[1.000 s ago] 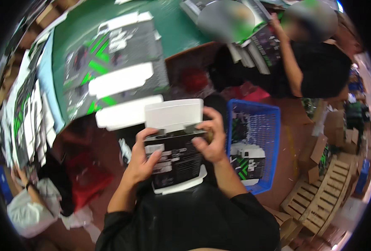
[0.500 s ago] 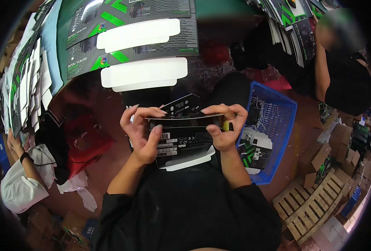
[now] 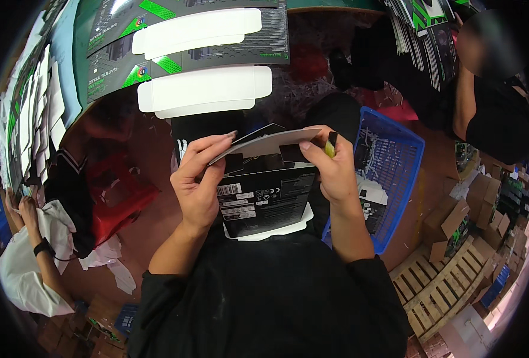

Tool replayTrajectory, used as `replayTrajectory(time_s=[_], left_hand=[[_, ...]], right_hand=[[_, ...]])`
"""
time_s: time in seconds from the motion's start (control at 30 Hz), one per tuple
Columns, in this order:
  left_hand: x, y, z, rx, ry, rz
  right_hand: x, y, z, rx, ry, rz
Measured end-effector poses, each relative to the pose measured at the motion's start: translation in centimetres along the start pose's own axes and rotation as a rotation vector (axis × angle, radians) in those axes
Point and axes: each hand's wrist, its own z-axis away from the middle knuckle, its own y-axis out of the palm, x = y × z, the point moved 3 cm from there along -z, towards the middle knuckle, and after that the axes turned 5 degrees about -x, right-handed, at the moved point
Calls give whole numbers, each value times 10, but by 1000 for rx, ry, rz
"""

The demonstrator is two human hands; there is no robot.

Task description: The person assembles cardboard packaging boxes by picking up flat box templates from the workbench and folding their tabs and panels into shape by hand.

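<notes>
A black printed carton (image 3: 268, 200) stands in front of my body with its top open and a white flap (image 3: 274, 231) folded out at its near lower edge. My left hand (image 3: 196, 182) is closed on the left end of the carton's raised grey lid flap (image 3: 264, 146), fingers above and thumb below. My right hand (image 3: 339, 167) pinches the flap's right end with the thumb. A small yellow-and-black object (image 3: 330, 145) is tucked in my right hand; its kind is unclear. The carton's inside is mostly hidden by the flap.
Flat dark cartons (image 3: 187, 59) with white flaps lie on the green table ahead. A blue basket (image 3: 409, 179) with a carton stands at my right. Beyond it are a wooden pallet (image 3: 449, 286) and brown boxes (image 3: 443, 232). Co-workers sit at left and right; a red stool (image 3: 121, 197) is at left.
My hands have tilted the lid flap up, its right end higher, so the carton's opening shows more. My right hand has moved up and right.
</notes>
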Motion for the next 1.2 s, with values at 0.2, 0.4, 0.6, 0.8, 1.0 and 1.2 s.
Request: replayTrajectory(time_s=[0.2, 0.4, 0.6, 0.8, 1.0, 1.2], left_hand=[[16, -7, 10, 107, 56, 204], [13, -6, 7, 152, 140, -50], [3, -3, 11, 17, 18, -65], [-1, -8, 7, 101, 5, -162], [2, -11, 8, 250, 126, 141], [9, -15, 14, 246, 226, 46]], right_hand=[[-16, 0, 4, 171, -354, -164], [-9, 1, 11, 153, -469, 60], [-8, 10, 13, 28, -362, 43], [-8, 7, 14, -42, -338, 115], [-1, 9, 18, 91, -325, 17], [-7, 7, 16, 163, -401, -24]])
